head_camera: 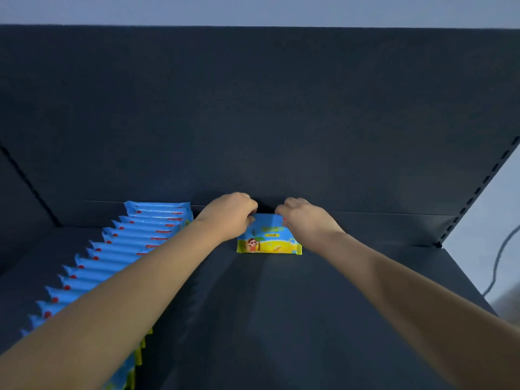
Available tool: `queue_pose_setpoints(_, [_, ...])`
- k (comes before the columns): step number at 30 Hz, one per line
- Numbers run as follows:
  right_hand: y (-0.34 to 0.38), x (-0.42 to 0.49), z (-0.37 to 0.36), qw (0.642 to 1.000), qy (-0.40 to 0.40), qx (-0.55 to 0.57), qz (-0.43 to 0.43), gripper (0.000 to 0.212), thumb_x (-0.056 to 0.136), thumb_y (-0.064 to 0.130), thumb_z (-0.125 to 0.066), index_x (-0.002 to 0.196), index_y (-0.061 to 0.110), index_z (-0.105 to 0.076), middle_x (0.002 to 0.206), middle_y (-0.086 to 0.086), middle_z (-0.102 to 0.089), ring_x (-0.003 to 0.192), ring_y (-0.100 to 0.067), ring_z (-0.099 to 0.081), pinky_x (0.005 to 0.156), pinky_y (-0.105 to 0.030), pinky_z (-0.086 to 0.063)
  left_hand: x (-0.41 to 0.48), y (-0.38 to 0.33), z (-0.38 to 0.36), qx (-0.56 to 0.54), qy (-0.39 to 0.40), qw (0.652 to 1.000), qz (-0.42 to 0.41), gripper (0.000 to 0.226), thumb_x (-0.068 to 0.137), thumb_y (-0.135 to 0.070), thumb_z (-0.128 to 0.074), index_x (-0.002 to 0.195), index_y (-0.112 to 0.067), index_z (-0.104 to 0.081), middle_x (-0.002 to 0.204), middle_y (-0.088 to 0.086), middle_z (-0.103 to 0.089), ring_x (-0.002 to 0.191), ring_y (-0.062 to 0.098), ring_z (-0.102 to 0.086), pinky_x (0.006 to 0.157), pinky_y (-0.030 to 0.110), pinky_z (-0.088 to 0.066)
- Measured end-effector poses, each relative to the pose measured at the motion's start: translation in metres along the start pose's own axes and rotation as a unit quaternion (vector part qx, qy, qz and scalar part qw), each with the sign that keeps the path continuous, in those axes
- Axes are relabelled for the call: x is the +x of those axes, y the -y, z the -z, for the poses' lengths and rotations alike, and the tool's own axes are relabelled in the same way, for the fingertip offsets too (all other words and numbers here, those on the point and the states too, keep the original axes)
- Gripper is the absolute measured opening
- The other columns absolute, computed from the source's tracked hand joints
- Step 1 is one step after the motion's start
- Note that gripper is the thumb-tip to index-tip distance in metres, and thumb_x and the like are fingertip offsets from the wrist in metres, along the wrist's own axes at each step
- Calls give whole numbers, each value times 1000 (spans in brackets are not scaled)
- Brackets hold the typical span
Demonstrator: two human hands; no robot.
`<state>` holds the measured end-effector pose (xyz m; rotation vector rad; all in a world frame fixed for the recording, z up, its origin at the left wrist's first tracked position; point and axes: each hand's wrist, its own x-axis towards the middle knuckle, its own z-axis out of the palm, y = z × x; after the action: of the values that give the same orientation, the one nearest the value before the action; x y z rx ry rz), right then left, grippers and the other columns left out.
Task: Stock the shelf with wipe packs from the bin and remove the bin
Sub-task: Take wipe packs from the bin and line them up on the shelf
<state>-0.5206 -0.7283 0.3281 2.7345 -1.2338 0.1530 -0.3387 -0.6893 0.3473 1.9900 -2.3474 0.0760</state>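
1. Shelf (309, 319): dark metal board with a back panel (253, 122) rising behind it. It is carrying all the stock in view. The bin is not showing anywhere in this view.
2. Row of packs (132, 243): blue wipe packs, upright and overlapping, are running along the left side of the shelf from the front edge back to the panel.
3. Left hand (230, 215): it is reaching to the rear of the shelf, fingers curled and pinching the upper left corner of the single pack.
4. Right hand (305, 218): it is mirroring the left, fingers curled and pinching the upper right corner of the same pack.
5. Single pack (268, 240): blue and yellow wrapper with a cartoon figure. It is standing upright on its lower edge at the back of the shelf, close to the panel and just right of the row, apparently starting a second row.
   - Handling, as judged: it is likely light, soft and slightly squashy, with a smooth film that may be slipping under loose fingers.
   - The crimped side seams and top corners are offering the firmest hold; pressing the middle is likely to be buckling it or tipping it.
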Motion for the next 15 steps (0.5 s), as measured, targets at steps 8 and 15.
queue_pose_setpoints(8, [9, -5, 3, 995, -47, -86, 16, 42, 78, -8, -52, 116, 10, -49, 113, -5, -53, 108, -25, -47, 88, -31, -36, 2, -16, -10, 143, -65, 987, -17, 9, 91, -13, -53, 97, -14, -60, 96, 1, -59, 93, 19, -54, 75, 28, -41])
queue_pose_setpoints(15, [14, -14, -1, 993, -67, -95, 8, 49, 73, -7, -59, 118, 8, -47, 114, -7, -50, 103, -26, -49, 84, -31, -37, -3, -20, -14, 159, -103, 982, 8, 14, 89, -14, -57, 103, -15, -53, 102, 1, -56, 92, 19, -55, 70, 26, -37])
